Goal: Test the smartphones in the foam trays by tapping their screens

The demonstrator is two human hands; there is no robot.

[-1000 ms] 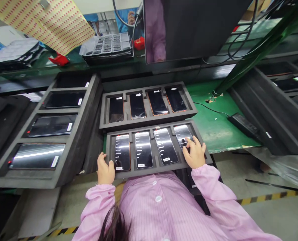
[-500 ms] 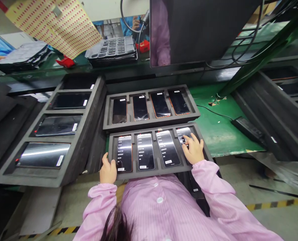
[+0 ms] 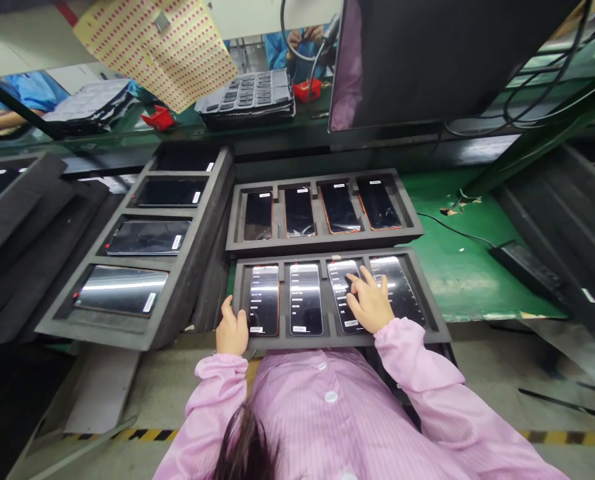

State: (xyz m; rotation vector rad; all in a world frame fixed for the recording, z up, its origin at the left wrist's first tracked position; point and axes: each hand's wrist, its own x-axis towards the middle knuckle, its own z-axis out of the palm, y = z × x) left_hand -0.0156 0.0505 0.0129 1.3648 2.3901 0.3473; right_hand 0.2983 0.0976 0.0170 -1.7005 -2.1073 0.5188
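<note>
A dark grey foam tray [image 3: 327, 339] lies in front of me with a row of phones, their screens lit with lists of text. Its left edge is in my left hand [image 3: 232, 330], thumb on the inner side and index finger outside; the other fingers are hidden. Over the third phone [image 3: 345, 308] is my right hand [image 3: 370, 300], fingers spread, the index fingertip at the screen. To its right sits the fourth phone [image 3: 397, 287], partly covered by that hand. The first phone [image 3: 264, 300] and second phone [image 3: 306, 300] lie uncovered in their slots.
Behind is another foam tray [image 3: 322, 245] with dark-screened phones. A stacked tray [image 3: 127, 331] of phones stands at left. A black monitor [image 3: 427, 67] overhangs the bench; a power adapter [image 3: 525, 270] lies right. Co-workers' hands [image 3: 305, 37] show across the bench.
My right hand has moved left from the fourth phone to the third. The left hand remains at the tray's left edge. The whole view has shifted somewhat.
</note>
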